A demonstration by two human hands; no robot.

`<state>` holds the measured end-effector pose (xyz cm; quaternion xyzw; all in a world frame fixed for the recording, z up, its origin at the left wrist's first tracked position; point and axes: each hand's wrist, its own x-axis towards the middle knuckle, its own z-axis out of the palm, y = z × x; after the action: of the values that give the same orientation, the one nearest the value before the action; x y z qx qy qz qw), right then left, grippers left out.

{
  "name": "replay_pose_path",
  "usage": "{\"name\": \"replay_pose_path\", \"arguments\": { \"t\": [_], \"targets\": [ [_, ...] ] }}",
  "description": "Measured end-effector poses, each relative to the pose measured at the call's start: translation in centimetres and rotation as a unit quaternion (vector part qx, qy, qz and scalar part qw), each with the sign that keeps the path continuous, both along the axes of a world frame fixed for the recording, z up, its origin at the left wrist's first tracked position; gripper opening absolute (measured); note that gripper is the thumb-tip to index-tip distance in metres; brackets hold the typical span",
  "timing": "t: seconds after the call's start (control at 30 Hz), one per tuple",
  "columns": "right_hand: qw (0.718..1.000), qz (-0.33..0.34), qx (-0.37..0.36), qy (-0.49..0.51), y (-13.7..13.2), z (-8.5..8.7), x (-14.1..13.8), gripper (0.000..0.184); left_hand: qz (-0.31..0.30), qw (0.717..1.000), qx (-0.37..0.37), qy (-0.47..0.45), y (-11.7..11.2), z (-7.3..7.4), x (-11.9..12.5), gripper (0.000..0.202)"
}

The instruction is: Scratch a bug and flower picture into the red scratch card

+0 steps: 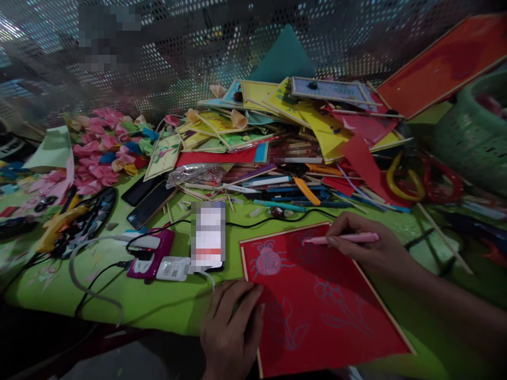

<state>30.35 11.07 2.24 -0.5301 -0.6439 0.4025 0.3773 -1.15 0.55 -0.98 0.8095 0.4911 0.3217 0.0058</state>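
Note:
A red sheet of paper edged with thin wooden sticks lies on the green table. Pencil-like outlines of flowers and a bug coloured pink cover it. My right hand is closed around a pink marker, its tip at a flower outline near the sheet's top. My left hand rests on the sheet's left edge, fingers stretched out and holding nothing. Left of the sheet, a lit phone lies close above my left hand.
A purple power strip with plugs and cables lies at left. Behind are two dark phones, pens, sticks, framed coloured papers and pink paper flowers. Scissors and a green basket stand at right.

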Motion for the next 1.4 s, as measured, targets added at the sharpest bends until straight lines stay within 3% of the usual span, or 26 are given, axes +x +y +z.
{"name": "replay_pose_path", "arguments": {
  "t": [1.1,1.4],
  "targets": [
    [0.999,-0.036,0.008,0.018,0.12,-0.72,0.75,0.022,0.01,1.0,0.001,-0.001,-0.06,-0.19,-0.06,0.029],
    [0.999,-0.035,-0.001,0.0,0.06,-0.26,0.66,0.021,0.005,1.0,0.0,0.006,-0.06,-0.14,-0.19,0.03]
  ]
}}
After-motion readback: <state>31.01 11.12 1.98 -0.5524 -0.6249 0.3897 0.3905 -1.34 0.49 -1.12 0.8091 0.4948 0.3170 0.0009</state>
